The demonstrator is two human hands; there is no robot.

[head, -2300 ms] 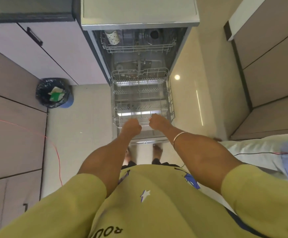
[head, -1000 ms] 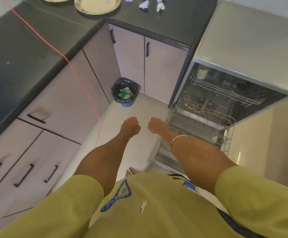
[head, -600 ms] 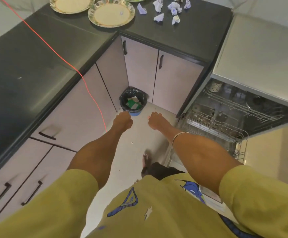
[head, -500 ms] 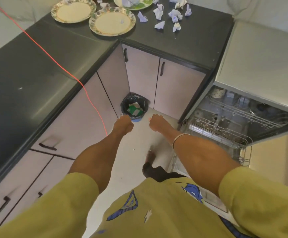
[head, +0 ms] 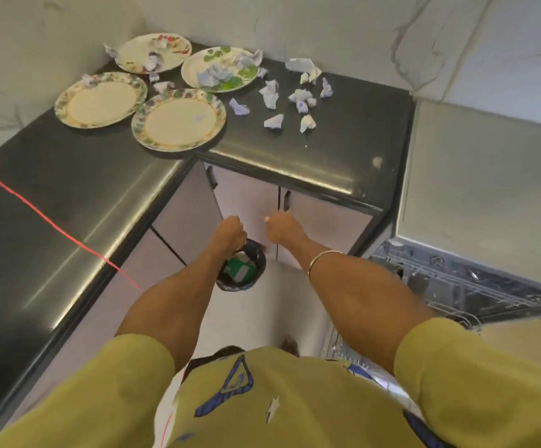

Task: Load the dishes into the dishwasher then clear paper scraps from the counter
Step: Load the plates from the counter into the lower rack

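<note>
Four plates (head: 178,121) were seen at the back left corner of the counter (head: 343,150), paper scraps (head: 274,121) beside them. Both the left hand (head: 228,236) and right hand (head: 283,227) were curled, nothing held. The plates were judged stiff, breakable, best gripped at the rim.

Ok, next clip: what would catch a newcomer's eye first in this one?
Four patterned plates clustered in the corner of the black counter, with crumpled paper scraps strewn on the back two and across the counter to their right. Then the two arms reaching forward, left hand and right hand both fisted and empty, above a black-lined bin on the floor. At right, the open dishwasher shows its wire racks.
</note>
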